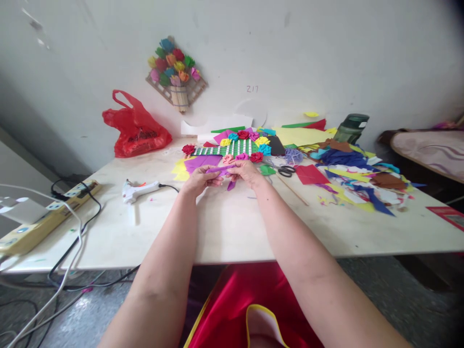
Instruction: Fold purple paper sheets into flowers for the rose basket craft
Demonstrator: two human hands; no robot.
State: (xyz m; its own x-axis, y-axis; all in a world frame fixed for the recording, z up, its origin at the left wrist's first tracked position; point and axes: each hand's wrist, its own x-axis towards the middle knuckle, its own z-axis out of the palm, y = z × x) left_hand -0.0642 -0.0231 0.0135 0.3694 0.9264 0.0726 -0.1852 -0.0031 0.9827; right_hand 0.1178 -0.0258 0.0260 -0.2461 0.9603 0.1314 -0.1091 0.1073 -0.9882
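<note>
My left hand (202,179) and my right hand (243,173) are raised over the middle of the table, close together. Between them stretches a strip of purple crepe paper (221,170), pinched in the fingers of both. A loose purple piece hangs below it near my right hand. Just behind lies a green craft panel (217,151) with white stripes, edged by colourful paper flowers (256,157). Purple paper sheets (203,163) and a yellow one lie by my left hand. To the right of my right hand are black scissors (286,171) and a thin wooden stick (293,190).
A white glue gun (139,190) and a power strip (50,212) with cables occupy the left. At the back stand a red plastic bag (136,126) and a green bottle (351,128). Paper scraps (362,169) heap up on the right, beside a red sheet (311,174).
</note>
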